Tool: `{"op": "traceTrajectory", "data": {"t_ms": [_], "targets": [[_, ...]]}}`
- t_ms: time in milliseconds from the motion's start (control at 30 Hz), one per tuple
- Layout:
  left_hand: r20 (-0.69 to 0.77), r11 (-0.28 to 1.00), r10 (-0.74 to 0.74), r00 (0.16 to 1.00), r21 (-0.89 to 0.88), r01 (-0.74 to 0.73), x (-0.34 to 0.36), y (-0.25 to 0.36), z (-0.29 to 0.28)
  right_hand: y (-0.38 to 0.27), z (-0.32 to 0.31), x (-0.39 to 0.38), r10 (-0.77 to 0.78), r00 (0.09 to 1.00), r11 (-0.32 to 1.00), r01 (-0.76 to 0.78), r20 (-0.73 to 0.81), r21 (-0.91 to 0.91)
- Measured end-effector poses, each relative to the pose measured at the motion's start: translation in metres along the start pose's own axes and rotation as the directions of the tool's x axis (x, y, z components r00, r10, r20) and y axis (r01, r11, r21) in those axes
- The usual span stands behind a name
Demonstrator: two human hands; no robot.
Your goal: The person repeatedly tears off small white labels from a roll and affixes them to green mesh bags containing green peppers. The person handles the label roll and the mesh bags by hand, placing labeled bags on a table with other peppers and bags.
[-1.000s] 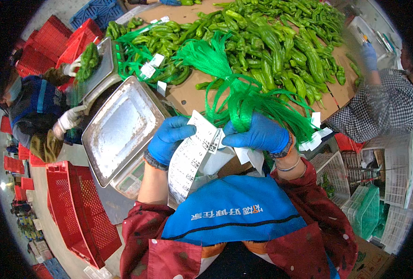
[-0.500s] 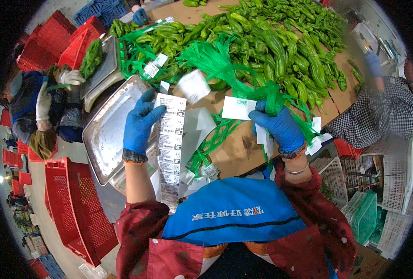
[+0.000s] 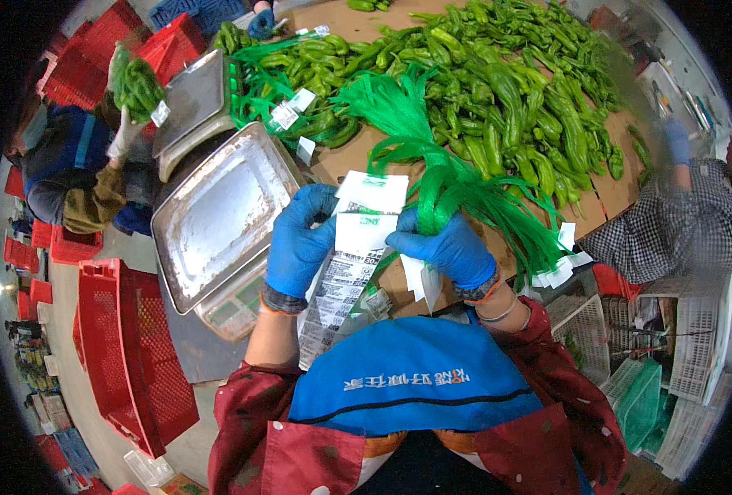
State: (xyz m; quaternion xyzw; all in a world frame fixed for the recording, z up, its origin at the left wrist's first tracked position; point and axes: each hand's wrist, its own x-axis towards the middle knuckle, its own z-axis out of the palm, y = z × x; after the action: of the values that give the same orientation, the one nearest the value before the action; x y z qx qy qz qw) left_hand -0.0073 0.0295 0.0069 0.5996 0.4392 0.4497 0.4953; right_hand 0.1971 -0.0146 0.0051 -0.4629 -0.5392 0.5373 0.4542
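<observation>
My left hand (image 3: 300,239), in a blue glove, grips a long strip of printed white labels (image 3: 333,309), pinched near its top beside a white square tag (image 3: 370,191). My right hand (image 3: 452,252), also blue-gloved, is closed on a bunch of green mesh bags (image 3: 481,194) and pinches a white tag (image 3: 362,233) at the strip's top. More tags hang below that hand. Just left of my hands sits a metal scale pan (image 3: 217,216) with worn patches. Beyond them, a large heap of green peppers (image 3: 506,99) lies on the brown board (image 3: 593,210).
A co-worker (image 3: 73,165) at left holds a netted pepper bundle (image 3: 139,91) by a second scale (image 3: 193,99); another's checked sleeve (image 3: 679,223) is at right, a third's gloved hand (image 3: 263,25) at the far edge. Red crates (image 3: 135,355) stand left, white crates (image 3: 696,346) right.
Half a second ago my hands were farther apart; they have come back together at the labels and tags. The left co-worker has lifted the pepper bundle off the second scale.
</observation>
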Motion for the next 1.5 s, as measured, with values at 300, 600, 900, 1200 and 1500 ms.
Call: {"op": "traceTrajectory", "data": {"t_ms": [300, 600, 900, 1200, 1500], "targets": [[-0.007, 0.935, -0.231, 0.973, -0.278, 0.220, -0.003, 0.002, -0.018, 0.001, -0.007, 0.002, -0.109, 0.991, 0.990, 0.101, -0.076, -0.103], [-0.030, 0.964, 0.031, 0.999, -0.262, -0.037, -0.036, -0.012, -0.014, 0.018, 0.014, 0.013, -0.133, 0.968, 0.987, 0.110, -0.211, -0.118], [0.043, 0.848, -0.254, 0.966, -0.470, 0.244, -0.034, -0.008, 0.004, 0.022, 0.014, 0.004, -0.058, 0.997, 0.998, 0.059, -0.044, 0.032], [0.192, 0.974, -0.102, 0.976, -0.178, 0.137, -0.037, -0.017, 0.003, 0.015, -0.006, 0.023, 0.146, 0.986, 0.975, -0.131, -0.076, 0.177], [0.028, 0.976, -0.059, 0.998, -0.210, 0.064, -0.037, -0.012, 0.012, -0.007, -0.001, 0.018, 0.116, 0.980, 0.990, -0.126, 0.163, 0.058]]}}
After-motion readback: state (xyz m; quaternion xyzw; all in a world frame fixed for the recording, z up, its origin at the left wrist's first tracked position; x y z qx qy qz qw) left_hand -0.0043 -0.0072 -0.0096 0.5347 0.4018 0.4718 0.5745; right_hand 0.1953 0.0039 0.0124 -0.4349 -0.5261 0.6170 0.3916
